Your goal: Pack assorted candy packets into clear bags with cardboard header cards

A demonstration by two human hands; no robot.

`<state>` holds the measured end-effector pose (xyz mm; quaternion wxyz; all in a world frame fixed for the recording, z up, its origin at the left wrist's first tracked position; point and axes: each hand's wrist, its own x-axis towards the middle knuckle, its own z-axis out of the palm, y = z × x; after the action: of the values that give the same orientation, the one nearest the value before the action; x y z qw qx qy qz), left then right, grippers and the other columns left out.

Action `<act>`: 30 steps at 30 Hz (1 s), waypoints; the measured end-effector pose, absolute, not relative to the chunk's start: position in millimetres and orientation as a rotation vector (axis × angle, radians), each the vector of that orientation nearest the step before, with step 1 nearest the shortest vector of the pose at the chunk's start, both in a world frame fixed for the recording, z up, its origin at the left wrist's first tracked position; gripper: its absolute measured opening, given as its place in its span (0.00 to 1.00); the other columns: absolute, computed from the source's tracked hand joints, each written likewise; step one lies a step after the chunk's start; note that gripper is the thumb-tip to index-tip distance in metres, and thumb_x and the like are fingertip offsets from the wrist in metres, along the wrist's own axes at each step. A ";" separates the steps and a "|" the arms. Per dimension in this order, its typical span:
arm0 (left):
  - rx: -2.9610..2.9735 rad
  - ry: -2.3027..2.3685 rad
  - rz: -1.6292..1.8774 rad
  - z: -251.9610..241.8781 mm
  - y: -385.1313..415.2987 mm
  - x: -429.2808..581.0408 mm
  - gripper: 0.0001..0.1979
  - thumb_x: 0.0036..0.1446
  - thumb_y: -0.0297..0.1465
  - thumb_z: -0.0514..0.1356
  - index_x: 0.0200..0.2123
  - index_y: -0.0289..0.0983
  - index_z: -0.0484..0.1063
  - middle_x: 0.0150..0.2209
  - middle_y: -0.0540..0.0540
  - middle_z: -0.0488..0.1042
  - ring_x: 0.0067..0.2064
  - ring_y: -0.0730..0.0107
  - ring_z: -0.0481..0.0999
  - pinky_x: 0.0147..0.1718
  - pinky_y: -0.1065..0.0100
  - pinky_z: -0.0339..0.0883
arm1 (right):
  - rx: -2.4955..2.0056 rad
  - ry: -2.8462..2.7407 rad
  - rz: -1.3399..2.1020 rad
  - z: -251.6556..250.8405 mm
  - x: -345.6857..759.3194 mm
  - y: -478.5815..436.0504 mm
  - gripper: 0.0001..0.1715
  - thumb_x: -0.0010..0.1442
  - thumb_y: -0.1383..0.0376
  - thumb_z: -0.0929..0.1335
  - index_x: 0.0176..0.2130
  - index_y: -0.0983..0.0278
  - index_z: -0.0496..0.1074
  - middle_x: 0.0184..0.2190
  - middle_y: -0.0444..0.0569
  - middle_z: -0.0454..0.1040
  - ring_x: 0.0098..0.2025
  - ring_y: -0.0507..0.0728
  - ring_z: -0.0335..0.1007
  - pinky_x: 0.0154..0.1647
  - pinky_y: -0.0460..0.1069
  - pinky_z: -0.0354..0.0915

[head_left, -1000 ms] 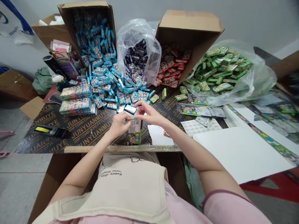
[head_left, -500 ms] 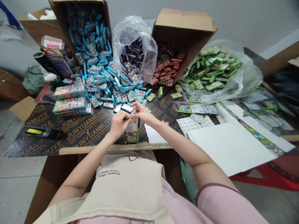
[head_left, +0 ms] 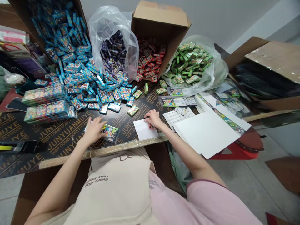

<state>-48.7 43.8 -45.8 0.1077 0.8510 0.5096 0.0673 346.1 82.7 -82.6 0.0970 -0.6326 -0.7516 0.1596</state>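
On the tabletop (head_left: 58,134), a carton (head_left: 154,28) spills red packets (head_left: 150,59); left hand (head_left: 93,130) open, right hand (head_left: 153,119) pinching something red (head_left: 152,126).

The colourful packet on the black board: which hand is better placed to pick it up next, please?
The left hand seems better placed: it is right beside the colourful packet on the black plywood board. The right hand is farther away, at the white paper sheet.

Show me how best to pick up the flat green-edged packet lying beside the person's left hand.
I'd come from straight above and pinch the packet across its long edges: it lies flat and thin on the black plywood board, so getting underneath looks awkward, and the left hand is close to its left end.
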 end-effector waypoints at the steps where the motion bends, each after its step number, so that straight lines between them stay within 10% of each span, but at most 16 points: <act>1: 2.490 1.370 0.117 -49.5 43.8 -39.5 0.29 0.48 0.33 0.67 0.55 0.43 0.68 0.58 0.37 0.66 0.61 0.43 0.61 0.59 0.34 0.39 | -1.866 -2.226 0.479 -86.8 344.0 80.4 0.02 0.54 0.66 0.72 0.31 0.63 0.77 0.37 0.54 0.71 0.45 0.62 0.59 0.42 0.54 0.50; 7: 2.444 1.162 -0.139 -55.1 48.1 -2.2 0.36 0.37 0.32 0.73 0.52 0.42 0.68 0.48 0.40 0.72 0.52 0.49 0.68 0.59 0.38 0.43 | -1.808 -2.227 0.473 -95.0 337.7 75.3 0.04 0.56 0.69 0.69 0.28 0.64 0.73 0.34 0.51 0.72 0.43 0.60 0.61 0.43 0.54 0.48; 13: 2.157 1.299 0.278 -28.8 58.6 -9.4 0.11 0.46 0.35 0.67 0.32 0.37 0.71 0.31 0.48 0.72 0.34 0.64 0.71 0.38 0.63 0.64 | -1.750 -2.217 0.465 -98.4 341.5 69.6 0.05 0.58 0.69 0.65 0.30 0.64 0.67 0.33 0.51 0.74 0.41 0.59 0.64 0.46 0.54 0.48; 18: 1.784 1.353 0.993 2.9 60.3 -18.6 0.19 0.51 0.37 0.63 0.47 0.39 0.70 0.34 0.50 0.72 0.34 0.69 0.70 0.35 0.69 0.64 | -1.751 -2.147 0.469 -98.0 340.9 70.4 0.05 0.60 0.70 0.60 0.33 0.63 0.65 0.32 0.51 0.74 0.36 0.57 0.66 0.47 0.54 0.49; 30: 1.515 1.312 1.182 -4.1 45.9 -2.3 0.12 0.48 0.38 0.66 0.32 0.36 0.74 0.30 0.48 0.75 0.32 0.70 0.72 0.33 0.70 0.66 | -1.416 -1.791 0.613 -45.8 289.9 72.3 0.15 0.60 0.61 0.65 0.47 0.61 0.63 0.45 0.53 0.72 0.44 0.60 0.68 0.48 0.56 0.59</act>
<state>-2.3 45.9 -4.1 0.3964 0.5978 0.5177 0.4664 289.9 72.3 -45.8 0.3791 -0.5542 -0.7011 0.2401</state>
